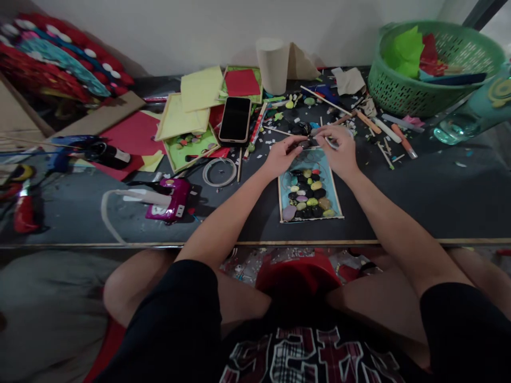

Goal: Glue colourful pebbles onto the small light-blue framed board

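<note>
A framed blue panel [284, 186] lies on the dark table, its lower part covered with black, yellow, green and purple pebbles [316, 185]. My left hand [284, 155] rests at the panel's upper left corner, fingers curved round something dark and too small to make out. Over the upper right corner is my right hand [339, 151], its thumb and fingers pinched together near a small pale item that I cannot identify. Both hands' fingertips are close to each other at the panel's top edge. Dark pebbles [301, 128] lie just beyond them.
A phone [235, 119], yellow framed panels [183, 117], a tape ring [219, 172] and a purple device [170, 199] are on the left. Behind stands a white roll [272, 66]. To the right are a green basket [415, 93], a bottle [471, 117], pens and paper scraps.
</note>
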A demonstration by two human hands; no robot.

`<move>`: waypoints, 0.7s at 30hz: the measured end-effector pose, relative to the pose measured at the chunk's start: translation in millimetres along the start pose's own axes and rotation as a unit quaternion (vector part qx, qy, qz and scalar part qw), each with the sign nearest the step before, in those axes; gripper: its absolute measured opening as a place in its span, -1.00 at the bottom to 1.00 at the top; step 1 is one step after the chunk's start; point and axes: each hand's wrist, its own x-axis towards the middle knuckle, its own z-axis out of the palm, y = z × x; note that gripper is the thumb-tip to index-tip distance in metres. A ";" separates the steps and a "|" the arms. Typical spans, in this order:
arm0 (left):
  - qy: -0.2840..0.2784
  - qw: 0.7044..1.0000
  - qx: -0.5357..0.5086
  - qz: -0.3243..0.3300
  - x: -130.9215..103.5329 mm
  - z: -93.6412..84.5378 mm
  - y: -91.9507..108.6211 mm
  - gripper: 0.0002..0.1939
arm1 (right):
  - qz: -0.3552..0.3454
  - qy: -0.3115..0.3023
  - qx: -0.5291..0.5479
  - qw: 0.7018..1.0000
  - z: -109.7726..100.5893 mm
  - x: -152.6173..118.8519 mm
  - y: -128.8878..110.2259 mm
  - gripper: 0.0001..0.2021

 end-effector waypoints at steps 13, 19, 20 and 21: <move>-0.001 1.000 -0.030 0.009 -1.9 1.8 4.5 -0.54 | 0.002 -0.053 0.036 0.998 12.9 -6.4 1.3 -0.54; 0.010 1.000 -0.029 -0.003 -1.8 2.2 0.4 -0.58 | 0.014 -0.040 0.000 0.999 11.0 -7.5 -5.4 -0.65; 0.012 0.999 -0.031 -0.004 -1.8 2.2 0.3 -0.59 | 0.011 -0.036 -0.006 0.999 10.9 -7.6 -5.7 -0.68; 0.013 0.999 -0.034 -0.003 -1.8 2.2 0.4 -0.61 | 0.009 -0.031 -0.012 0.999 10.9 -7.7 -5.8 -0.70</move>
